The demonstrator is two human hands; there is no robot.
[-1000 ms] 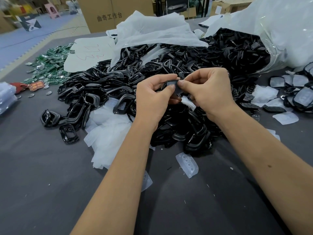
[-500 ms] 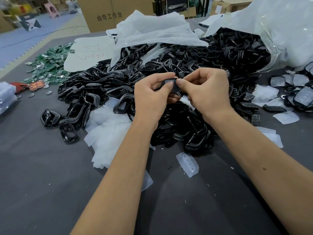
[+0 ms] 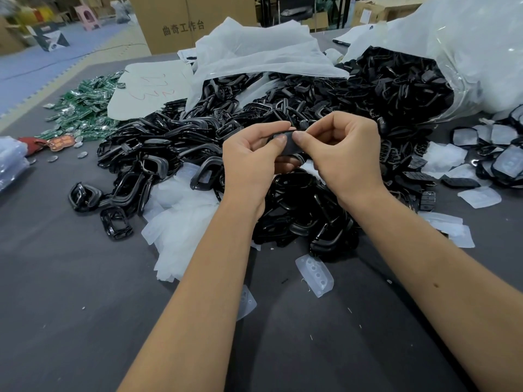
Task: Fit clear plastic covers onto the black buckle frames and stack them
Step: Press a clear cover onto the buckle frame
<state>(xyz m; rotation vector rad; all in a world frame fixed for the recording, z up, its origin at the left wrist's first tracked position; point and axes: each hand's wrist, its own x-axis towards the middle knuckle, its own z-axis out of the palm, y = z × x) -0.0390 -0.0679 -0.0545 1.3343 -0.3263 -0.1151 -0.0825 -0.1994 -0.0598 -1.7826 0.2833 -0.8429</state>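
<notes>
Both hands hold one black buckle frame (image 3: 288, 144) above the heap of frames (image 3: 283, 142). The left hand (image 3: 252, 162) and right hand (image 3: 342, 154) pinch it, thumbs pressing its top edge. Whether a clear cover sits on it cannot be told. Uneven thumb pressure could seat one edge only; a slip would drop the frame into the heap.

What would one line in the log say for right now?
step: fitting cover | left hand: pinches black buckle frame | right hand: pinches same frame | above frame pile | clear cover on table
</notes>
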